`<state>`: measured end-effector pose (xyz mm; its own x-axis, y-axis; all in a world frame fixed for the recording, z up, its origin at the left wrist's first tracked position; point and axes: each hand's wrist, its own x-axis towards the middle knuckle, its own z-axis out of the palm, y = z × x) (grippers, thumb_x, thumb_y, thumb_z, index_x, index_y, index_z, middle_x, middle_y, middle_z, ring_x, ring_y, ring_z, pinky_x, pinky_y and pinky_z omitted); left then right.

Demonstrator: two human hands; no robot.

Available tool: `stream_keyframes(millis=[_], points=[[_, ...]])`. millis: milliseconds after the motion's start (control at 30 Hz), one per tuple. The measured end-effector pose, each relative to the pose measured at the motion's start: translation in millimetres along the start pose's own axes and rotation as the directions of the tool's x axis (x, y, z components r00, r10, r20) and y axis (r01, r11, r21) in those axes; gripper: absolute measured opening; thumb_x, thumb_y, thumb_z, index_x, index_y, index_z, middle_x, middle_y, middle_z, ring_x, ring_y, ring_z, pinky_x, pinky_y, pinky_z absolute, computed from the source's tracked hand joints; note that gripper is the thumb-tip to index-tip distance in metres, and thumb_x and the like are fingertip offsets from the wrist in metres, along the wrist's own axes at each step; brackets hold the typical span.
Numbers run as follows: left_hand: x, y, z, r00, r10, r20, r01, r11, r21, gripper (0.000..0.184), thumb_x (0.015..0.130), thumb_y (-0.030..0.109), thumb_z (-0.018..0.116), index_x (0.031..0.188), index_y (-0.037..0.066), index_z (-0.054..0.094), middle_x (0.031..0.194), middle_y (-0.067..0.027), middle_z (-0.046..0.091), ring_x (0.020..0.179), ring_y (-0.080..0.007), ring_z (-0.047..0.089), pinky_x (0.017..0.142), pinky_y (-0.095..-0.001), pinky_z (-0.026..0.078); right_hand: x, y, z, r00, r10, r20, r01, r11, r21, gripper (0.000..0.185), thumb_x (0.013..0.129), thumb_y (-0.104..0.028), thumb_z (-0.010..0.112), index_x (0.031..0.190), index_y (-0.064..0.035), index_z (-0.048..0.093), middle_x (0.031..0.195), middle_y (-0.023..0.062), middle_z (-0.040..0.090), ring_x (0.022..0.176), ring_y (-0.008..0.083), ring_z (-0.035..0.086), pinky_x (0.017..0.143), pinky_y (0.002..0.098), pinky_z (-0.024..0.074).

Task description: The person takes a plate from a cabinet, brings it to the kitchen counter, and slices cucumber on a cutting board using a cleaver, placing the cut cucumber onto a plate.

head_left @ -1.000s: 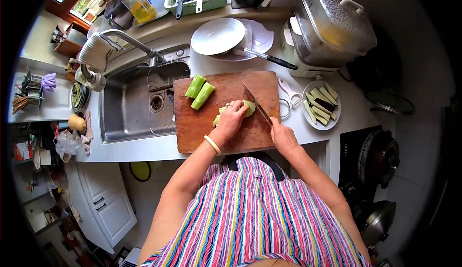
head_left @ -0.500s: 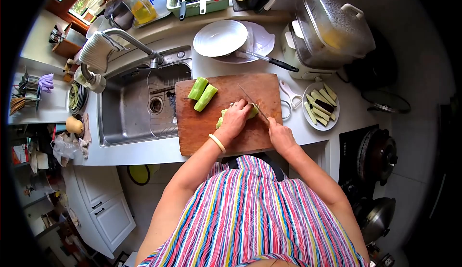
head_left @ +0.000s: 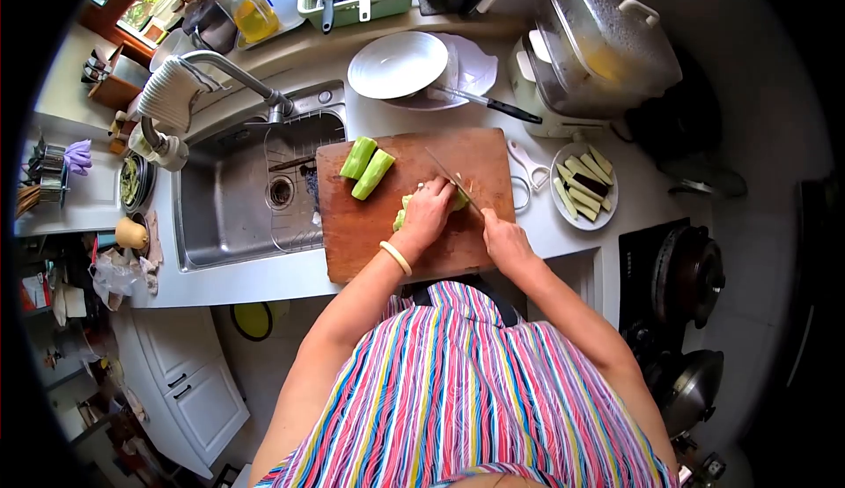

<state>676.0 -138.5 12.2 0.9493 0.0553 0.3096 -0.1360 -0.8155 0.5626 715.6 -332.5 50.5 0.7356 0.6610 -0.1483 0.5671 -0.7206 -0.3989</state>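
My left hand [head_left: 428,211] is closed over pale green vegetable pieces [head_left: 400,215] on the wooden cutting board [head_left: 361,233]; its fingers hide most of them. A knife [head_left: 458,182] is in my right hand [head_left: 506,240], fingers wrapped round the handle, its blade slanting up and left beside my left fingertips. A few small bits lie just right of the blade. Two peeled green vegetable pieces [head_left: 373,175] rest at the board's upper left.
A sink [head_left: 211,246] is left of the board. On the right are a peeler [head_left: 528,164], a plate [head_left: 585,224] of cut strips and a steamer [head_left: 607,57]. A white pan [head_left: 398,64] stands behind, its handle pointing right.
My right hand and the knife have shifted slightly left, towards my left hand. Both hands keep their hold. The whole view has also shifted a little.
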Motion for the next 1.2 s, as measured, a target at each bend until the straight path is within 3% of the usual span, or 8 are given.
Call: stream_keyframes(millis=[233,367,467,667,767,867,967,1200], points=[[-3.5,-0.6,0.8,1.000,-0.017,0.006,0.017,1.000,0.009,0.021,0.079,0.007,0.060,0.101,0.005,0.058,0.095,-0.0122,0.057,0.084,-0.0305,0.059,0.076,-0.0396,0.049,-4.3,-3.1,2.2,1.000,-0.011,-0.027,0.014,0.996,0.089,0.021,0.091,-0.010,0.048,0.110,-0.0012,0.048,0.071,0.0259,0.063,0.070,0.0457,0.062,0.064,0.0559,0.0493],[-0.4,1.4,-0.9,0.996,0.014,-0.090,-0.017,0.999,-0.040,0.013,0.082,0.011,0.061,0.093,0.006,0.058,0.092,-0.0126,0.057,0.083,-0.0331,0.059,0.069,-0.0432,0.050,-3.5,-13.4,-8.3,0.999,0.039,0.008,-0.040,0.998,0.049,0.020,0.091,-0.009,0.047,0.110,-0.0012,0.048,0.070,0.0263,0.062,0.069,0.0465,0.062,0.065,0.0567,0.0491],[-1.5,0.7,-0.5,1.000,-0.030,-0.002,0.030,1.000,0.002,0.011,0.082,0.011,0.061,0.092,0.006,0.059,0.092,-0.0121,0.057,0.082,-0.0327,0.058,0.068,-0.0431,0.050,-3.5,-3.2,9.1,0.998,0.058,0.034,-0.059,0.996,0.060,0.021,0.091,-0.010,0.048,0.110,-0.0012,0.048,0.069,0.0264,0.062,0.069,0.0467,0.061,0.065,0.0570,0.0489],[-8.3,-7.0,-9.4,0.997,0.051,-0.052,-0.051,0.999,-0.008,0.014,0.079,0.005,0.057,0.093,0.006,0.058,0.095,-0.0109,0.056,0.089,-0.0313,0.058,0.076,-0.0399,0.049,-3.1,-7.5,8.0,0.997,0.075,0.030,-0.076,0.997,0.021,0.022,0.090,-0.009,0.049,0.111,-0.0010,0.048,0.068,0.0265,0.062,0.068,0.0462,0.061,0.064,0.0567,0.0490],[-6.7,-11.5,-3.8,0.999,0.026,-0.023,-0.027,0.999,-0.029,0.017,0.078,0.005,0.058,0.095,0.007,0.059,0.096,-0.0109,0.057,0.090,-0.0310,0.058,0.078,-0.0395,0.049,-8.1,-18.1,-1.0,0.997,0.011,-0.074,-0.005,0.997,0.080,0.023,0.090,-0.009,0.049,0.112,-0.0005,0.049,0.069,0.0265,0.062,0.068,0.0455,0.062,0.064,0.0560,0.0493],[-6.4,-9.2,-7.4,1.000,0.029,0.011,-0.029,1.000,-0.006,0.019,0.078,0.005,0.058,0.097,0.008,0.059,0.096,-0.0110,0.056,0.089,-0.0307,0.058,0.078,-0.0394,0.049,-4.0,-10.8,5.2,0.997,0.067,0.040,-0.067,0.998,0.012,0.025,0.091,-0.009,0.049,0.114,0.0002,0.048,0.071,0.0265,0.063,0.068,0.0451,0.062,0.063,0.0559,0.0491],[-7.4,-11.2,-4.4,1.000,0.029,-0.010,-0.029,0.999,-0.030,0.020,0.078,0.005,0.059,0.098,0.008,0.058,0.095,-0.0111,0.056,0.088,-0.0304,0.058,0.078,-0.0393,0.048,-7.1,-18.0,-1.7,0.999,0.025,-0.023,-0.023,0.996,0.081,0.024,0.091,-0.009,0.049,0.113,0.0006,0.048,0.072,0.0267,0.063,0.069,0.0454,0.062,0.064,0.0560,0.0488],[-8.4,-10.0,-5.1,0.998,0.047,-0.046,-0.047,0.999,-0.003,0.018,0.078,0.006,0.060,0.096,0.007,0.059,0.094,-0.0119,0.056,0.087,-0.0313,0.058,0.076,-0.0401,0.049,-4.8,-20.7,3.5,0.998,0.052,0.023,-0.053,0.998,0.040,0.021,0.090,-0.008,0.049,0.109,0.0002,0.047,0.072,0.0274,0.063,0.070,0.0459,0.062,0.064,0.0561,0.0485]])
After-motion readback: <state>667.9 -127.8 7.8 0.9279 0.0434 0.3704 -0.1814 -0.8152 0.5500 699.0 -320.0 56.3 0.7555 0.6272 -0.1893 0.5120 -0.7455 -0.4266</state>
